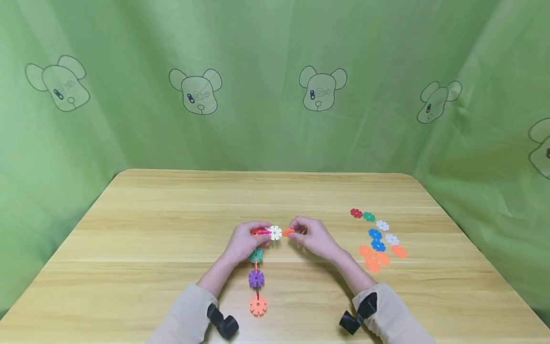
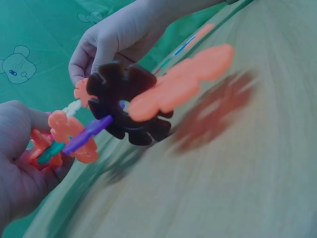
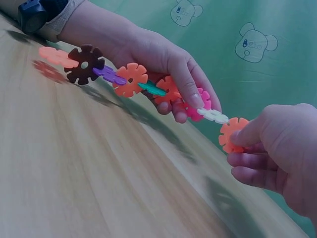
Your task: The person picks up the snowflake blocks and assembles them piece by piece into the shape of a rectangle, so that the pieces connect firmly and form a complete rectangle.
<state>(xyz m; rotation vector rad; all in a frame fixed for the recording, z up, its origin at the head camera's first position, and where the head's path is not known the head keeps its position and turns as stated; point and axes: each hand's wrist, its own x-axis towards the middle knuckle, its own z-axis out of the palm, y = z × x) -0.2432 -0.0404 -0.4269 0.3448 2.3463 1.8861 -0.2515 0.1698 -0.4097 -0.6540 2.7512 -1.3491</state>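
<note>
A chain of slotted plastic snowflake discs hangs over the table. In the right wrist view its orange end disc [image 3: 52,55] leads to a dark brown disc [image 3: 74,62], a purple one [image 3: 110,75], an orange one [image 3: 123,89], a teal one [image 3: 152,89], another orange one [image 3: 171,87], a pink one [image 3: 205,96] and a white one [image 3: 213,116]. My left hand [image 1: 244,243] pinches the chain around the pink disc. Between thumb and fingers, my right hand [image 1: 317,238] holds an orange disc [image 3: 228,131] whose edge touches the white disc; whether their slots interlock, I cannot tell.
Loose discs lie to the right on the wooden table [image 1: 172,205]: a red one [image 1: 355,213], a green one [image 1: 368,217], white ones [image 1: 382,225], blue ones [image 1: 375,234] and several orange ones [image 1: 399,252]. A green curtain [image 1: 266,138] stands behind the table.
</note>
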